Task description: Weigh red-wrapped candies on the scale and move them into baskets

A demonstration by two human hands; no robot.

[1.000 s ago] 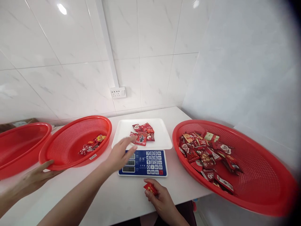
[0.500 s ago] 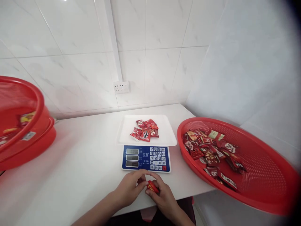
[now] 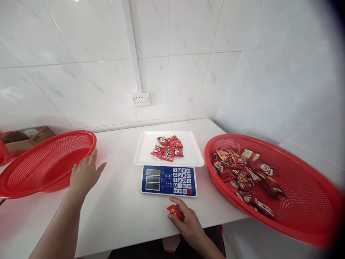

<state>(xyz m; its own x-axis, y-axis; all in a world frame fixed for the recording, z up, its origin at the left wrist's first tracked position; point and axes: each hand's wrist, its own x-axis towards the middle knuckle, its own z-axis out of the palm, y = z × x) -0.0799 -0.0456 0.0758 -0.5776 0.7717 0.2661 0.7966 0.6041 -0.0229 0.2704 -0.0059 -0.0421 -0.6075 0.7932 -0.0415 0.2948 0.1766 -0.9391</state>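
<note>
My left hand (image 3: 84,173) reaches left with fingers spread and rests against the rim of an empty red mesh basket (image 3: 40,163) on the white counter. My right hand (image 3: 187,223) lies near the counter's front edge, closed on a small red candy packet (image 3: 175,211). Just beyond it stands a blue digital scale (image 3: 169,180) with a white tray (image 3: 188,156) that carries a few red candy packets (image 3: 168,148). To the right, a large red basket (image 3: 302,212) holds several more packets (image 3: 242,172).
A cardboard box (image 3: 25,136) sits at the back left behind the empty basket. A wall socket (image 3: 140,99) is above the scale. The big right basket overhangs the counter's edge.
My left hand left the candy packet and moved left to the empty basket's rim. The basket holding candies, lifted at the far left before, is out of sight. My right hand stayed.
</note>
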